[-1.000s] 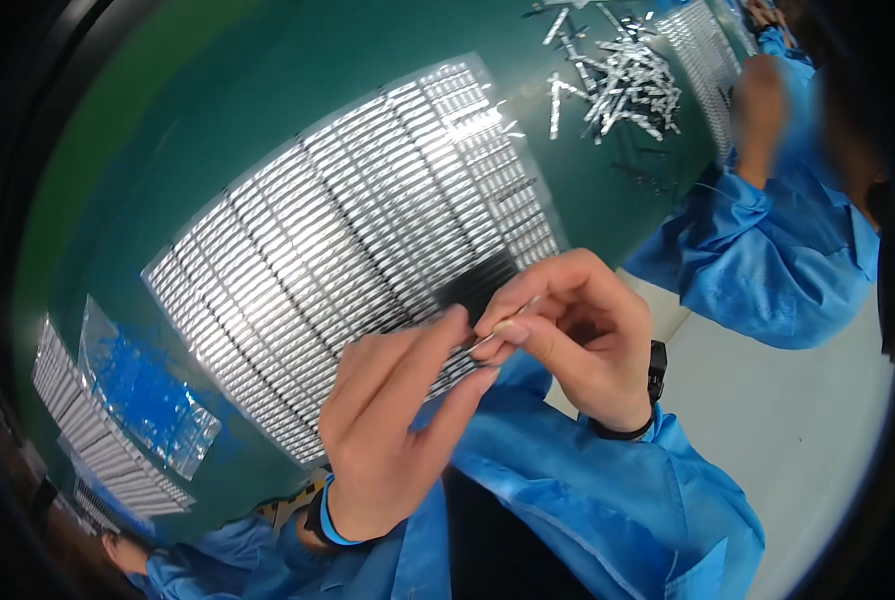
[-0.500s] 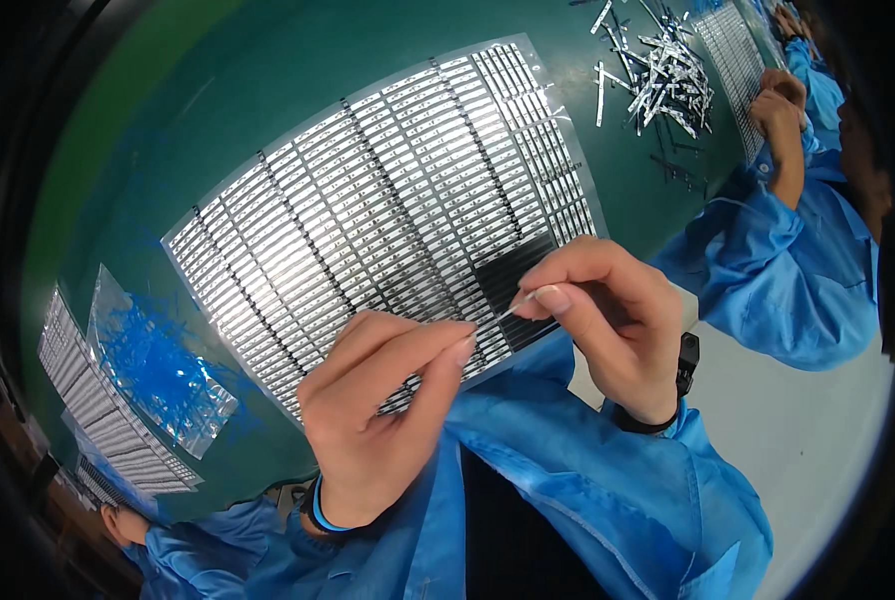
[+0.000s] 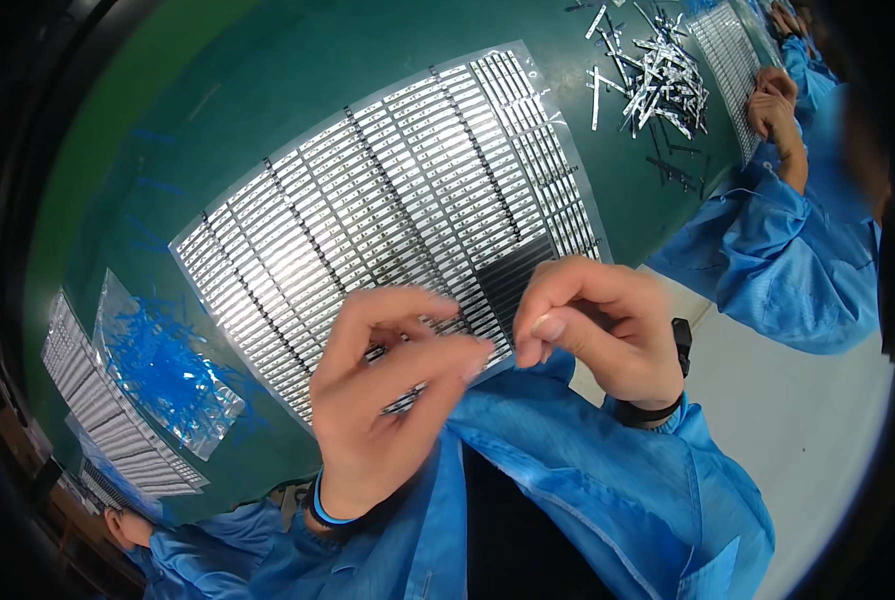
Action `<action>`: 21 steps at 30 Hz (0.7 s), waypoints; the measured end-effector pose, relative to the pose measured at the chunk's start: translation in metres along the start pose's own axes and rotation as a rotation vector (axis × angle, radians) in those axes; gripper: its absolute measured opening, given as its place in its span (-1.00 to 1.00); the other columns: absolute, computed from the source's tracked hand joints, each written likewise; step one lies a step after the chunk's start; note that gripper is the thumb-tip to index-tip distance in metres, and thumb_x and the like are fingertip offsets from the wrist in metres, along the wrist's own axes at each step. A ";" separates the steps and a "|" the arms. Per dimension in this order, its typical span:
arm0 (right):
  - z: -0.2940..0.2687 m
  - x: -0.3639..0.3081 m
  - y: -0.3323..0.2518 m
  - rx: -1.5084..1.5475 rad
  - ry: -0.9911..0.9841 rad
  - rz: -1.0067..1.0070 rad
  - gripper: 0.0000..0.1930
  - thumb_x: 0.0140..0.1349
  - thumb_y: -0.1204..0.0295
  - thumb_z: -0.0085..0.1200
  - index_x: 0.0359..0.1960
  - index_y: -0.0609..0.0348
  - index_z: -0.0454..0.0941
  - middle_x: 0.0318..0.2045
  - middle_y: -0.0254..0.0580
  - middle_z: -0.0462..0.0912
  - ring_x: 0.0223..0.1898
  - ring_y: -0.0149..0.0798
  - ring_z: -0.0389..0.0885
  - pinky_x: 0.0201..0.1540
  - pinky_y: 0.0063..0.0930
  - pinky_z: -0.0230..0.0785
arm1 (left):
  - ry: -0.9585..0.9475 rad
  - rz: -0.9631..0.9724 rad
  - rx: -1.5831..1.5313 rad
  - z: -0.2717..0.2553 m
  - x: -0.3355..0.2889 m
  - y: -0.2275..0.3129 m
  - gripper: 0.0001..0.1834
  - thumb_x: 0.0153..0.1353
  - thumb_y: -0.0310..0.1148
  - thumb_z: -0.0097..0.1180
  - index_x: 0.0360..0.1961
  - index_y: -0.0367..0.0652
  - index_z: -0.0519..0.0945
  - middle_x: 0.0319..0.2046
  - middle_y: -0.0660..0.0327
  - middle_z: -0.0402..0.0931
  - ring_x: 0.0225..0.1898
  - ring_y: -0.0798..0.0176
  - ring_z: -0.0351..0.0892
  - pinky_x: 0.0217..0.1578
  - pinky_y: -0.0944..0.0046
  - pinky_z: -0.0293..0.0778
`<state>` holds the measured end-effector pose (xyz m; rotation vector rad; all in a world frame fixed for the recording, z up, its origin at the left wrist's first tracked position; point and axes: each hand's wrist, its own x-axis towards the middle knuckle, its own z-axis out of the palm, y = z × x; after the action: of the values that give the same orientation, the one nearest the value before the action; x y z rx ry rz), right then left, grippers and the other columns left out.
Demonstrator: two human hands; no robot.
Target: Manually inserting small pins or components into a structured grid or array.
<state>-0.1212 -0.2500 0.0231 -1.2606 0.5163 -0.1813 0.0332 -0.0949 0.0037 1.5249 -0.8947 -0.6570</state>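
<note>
A clear sheet (image 3: 298, 225) covered in rows of silver-and-black strips lies on the green table beneath both hands. Over its near edge, my left hand (image 3: 388, 385) has thumb and index fingertips pressed together, with another finger raised and slightly blurred. Whatever lies in that pinch is too small to make out. My right hand (image 3: 603, 330) is closed just to the right, fingers curled against the thumb; what it may hold is hidden. The fingertips of the two hands are a short gap apart. Beside the right fingertips, a dark patch (image 3: 513, 285) on the sheet has no silver strips.
A loose pile of silver and black strips (image 3: 668, 85) lies at the far right. On the left, blue slivers (image 3: 163, 365) heap on a clear bag beside another strip sheet (image 3: 118, 410). A co-worker's hands (image 3: 773, 105) work at a further sheet (image 3: 723, 60).
The thin pale sliver between my fingertips no longer shows. My right hand has lowered slightly and curled its fingers; a left finger has lifted. The view has shifted a little.
</note>
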 end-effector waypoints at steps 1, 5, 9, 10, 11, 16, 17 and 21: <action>0.002 0.000 0.003 0.002 0.004 -0.002 -0.88 0.50 0.59 0.03 -0.12 0.41 0.61 -0.23 -0.17 0.69 -0.26 -0.43 0.69 -0.18 -0.57 0.55 | -0.004 0.001 0.001 -0.001 0.002 0.001 -0.87 0.11 -0.63 0.37 -0.28 -0.32 0.78 -0.31 0.16 0.69 -0.40 0.41 0.46 -0.35 0.42 0.32; 0.012 0.002 0.008 0.097 -0.084 0.066 -0.88 0.52 0.56 0.01 -0.12 0.34 0.60 -0.26 -0.23 0.65 -0.29 -0.47 0.57 -0.23 -0.58 0.43 | -0.219 0.176 -0.035 -0.007 0.004 0.005 -0.77 0.00 -0.60 0.44 -0.25 -0.23 0.81 -0.11 0.10 0.77 -0.38 0.38 0.60 -0.37 0.39 0.35; 0.010 0.004 0.005 -0.218 0.037 -0.111 -0.87 0.46 0.56 0.07 -0.10 0.36 0.63 -0.31 -0.12 0.68 -0.33 -0.36 0.64 -0.25 -0.50 0.49 | -0.164 0.092 0.034 -0.014 0.001 0.012 -0.81 -0.02 -0.62 0.42 -0.31 -0.27 0.80 -0.23 0.10 0.79 -0.38 0.35 0.60 -0.34 0.36 0.31; 0.004 0.003 0.002 -0.372 0.113 -0.247 -0.86 0.42 0.57 0.11 -0.09 0.38 0.64 -0.31 -0.10 0.69 -0.33 -0.34 0.66 -0.26 -0.47 0.50 | -0.114 0.058 0.084 -0.017 0.000 0.013 -0.85 -0.01 -0.61 0.41 -0.35 -0.27 0.79 -0.28 0.10 0.79 -0.40 0.33 0.58 -0.30 0.33 0.31; -0.001 0.002 -0.003 -0.522 0.189 -0.387 -0.84 0.38 0.57 0.15 -0.07 0.39 0.65 -0.31 -0.08 0.70 -0.33 -0.31 0.67 -0.27 -0.45 0.51 | -0.104 0.057 0.092 -0.020 -0.001 0.013 -0.85 -0.01 -0.61 0.41 -0.35 -0.27 0.79 -0.28 0.10 0.79 -0.40 0.33 0.58 -0.30 0.33 0.31; 0.000 0.003 -0.009 -0.722 -0.015 -0.534 -0.84 0.16 0.56 0.34 -0.24 0.37 0.68 -0.37 -0.02 0.67 -0.37 -0.08 0.66 -0.31 -0.33 0.47 | -0.063 0.019 0.172 -0.021 -0.005 0.020 -0.81 -0.01 -0.64 0.40 -0.30 -0.30 0.80 -0.25 0.11 0.80 -0.40 0.29 0.57 -0.26 0.28 0.33; 0.000 0.001 -0.010 -0.765 0.011 -0.556 -0.83 0.11 0.57 0.36 -0.27 0.35 0.68 -0.38 -0.02 0.67 -0.38 -0.10 0.65 -0.33 -0.33 0.45 | -0.076 0.060 0.149 -0.022 -0.005 0.016 -0.81 0.01 -0.65 0.40 -0.29 -0.31 0.79 -0.24 0.12 0.79 -0.39 0.26 0.58 -0.26 0.29 0.34; -0.004 -0.021 0.008 -0.469 0.265 -0.555 -0.91 0.28 0.48 0.16 -0.26 0.19 0.51 -0.42 -0.17 0.55 -0.44 -0.34 0.43 -0.36 -0.41 0.23 | -0.064 0.080 0.184 -0.076 -0.023 0.027 -0.79 0.04 -0.62 0.40 -0.24 -0.36 0.77 -0.18 0.09 0.75 -0.35 0.22 0.50 -0.34 0.30 0.40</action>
<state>-0.1423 -0.2421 0.0201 -1.8375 0.4350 -0.7339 0.0787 -0.0340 0.0397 1.6293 -1.0835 -0.5803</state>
